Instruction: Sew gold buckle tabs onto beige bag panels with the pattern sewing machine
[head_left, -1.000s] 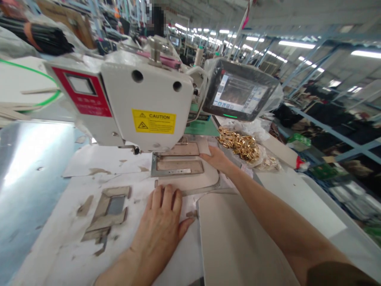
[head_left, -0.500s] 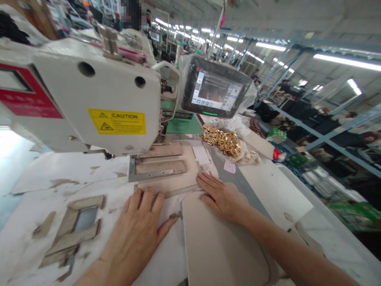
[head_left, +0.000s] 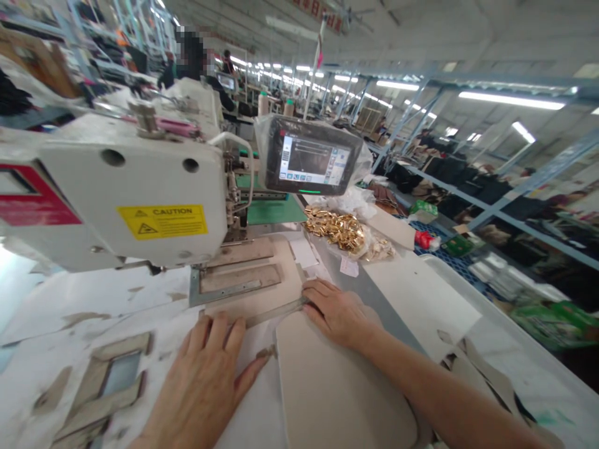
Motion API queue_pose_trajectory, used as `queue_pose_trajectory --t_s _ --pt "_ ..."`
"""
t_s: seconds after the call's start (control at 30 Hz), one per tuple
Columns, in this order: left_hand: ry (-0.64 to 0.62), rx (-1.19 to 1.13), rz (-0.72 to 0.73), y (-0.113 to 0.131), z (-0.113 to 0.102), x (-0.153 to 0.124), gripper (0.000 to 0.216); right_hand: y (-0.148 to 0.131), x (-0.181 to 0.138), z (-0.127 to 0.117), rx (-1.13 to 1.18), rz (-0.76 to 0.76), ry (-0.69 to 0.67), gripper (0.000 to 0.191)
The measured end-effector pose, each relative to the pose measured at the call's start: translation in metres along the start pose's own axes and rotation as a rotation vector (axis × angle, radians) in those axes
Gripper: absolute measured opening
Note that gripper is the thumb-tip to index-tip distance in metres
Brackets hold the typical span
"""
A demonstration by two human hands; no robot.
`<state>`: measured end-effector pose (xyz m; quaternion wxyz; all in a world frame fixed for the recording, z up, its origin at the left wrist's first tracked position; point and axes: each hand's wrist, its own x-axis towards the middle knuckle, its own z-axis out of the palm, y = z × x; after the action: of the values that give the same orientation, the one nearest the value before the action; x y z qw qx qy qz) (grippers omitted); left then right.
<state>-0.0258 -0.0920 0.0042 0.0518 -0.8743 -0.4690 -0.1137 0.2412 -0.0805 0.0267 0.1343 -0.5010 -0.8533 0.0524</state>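
Observation:
A white sewing machine [head_left: 116, 193] with a yellow caution label stands over a metal clamp frame [head_left: 234, 280] that lies on a beige flat piece [head_left: 262, 296]. My left hand [head_left: 206, 380] lies flat and open on the table, fingertips at the near edge of that piece. My right hand [head_left: 339, 312] rests fingers-down on the far end of a stack of beige panels [head_left: 327, 393], beside the clamp frame. Neither hand grips anything.
A touch screen [head_left: 311, 162] in plastic wrap hangs at the machine's right. A pile of gold metal fittings [head_left: 339, 229] sits behind it. A taped cut-out template [head_left: 107, 383] lies at the left. Shelves and other workers fill the background.
My right hand has drawn back from the clamp frame's right side onto the stacked panels. My left hand has stayed flat in place. The camera has swung rightwards.

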Motion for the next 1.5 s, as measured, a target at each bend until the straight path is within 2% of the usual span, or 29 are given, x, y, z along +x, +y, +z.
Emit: queue_pose_trajectory --t_s 0.13,0.3,0.4,0.53,0.73,0.9,1.03,1.2,1.5 --pt "-0.003 -0.003 0.002 0.0 0.001 -0.001 0.057 0.006 0.005 -0.003 0.009 -0.011 0.023 0.018" --pt "-0.001 -0.022 0.008 -0.001 -0.001 0.0 0.054 0.036 0.06 0.005 -0.011 0.092 0.124 0.033" --pt "0.012 -0.012 0.016 -0.002 0.0 0.0 0.056 0.047 0.093 0.022 -0.12 0.195 0.041 0.051" --pt "0.021 -0.004 0.011 -0.002 0.003 -0.001 0.058 0.046 0.107 0.034 -0.194 0.226 -0.03 0.056" --pt "0.039 -0.059 0.041 -0.006 0.004 -0.004 0.054 0.042 0.09 0.026 -0.234 0.165 -0.021 0.051" --pt "0.039 -0.107 0.089 -0.011 0.004 -0.006 0.048 0.033 0.03 0.003 -0.127 -0.09 -0.079 0.045" --pt "0.039 -0.058 0.035 -0.007 0.003 -0.004 0.051 0.023 -0.002 -0.015 -0.034 -0.17 -0.11 0.039" --pt "0.008 -0.023 0.015 -0.004 0.0 -0.002 0.052 0.024 0.006 -0.018 0.002 -0.202 -0.088 0.031" --pt "-0.01 -0.011 0.011 -0.005 -0.001 -0.003 0.051 0.024 0.011 -0.01 0.069 -0.205 -0.051 0.036"
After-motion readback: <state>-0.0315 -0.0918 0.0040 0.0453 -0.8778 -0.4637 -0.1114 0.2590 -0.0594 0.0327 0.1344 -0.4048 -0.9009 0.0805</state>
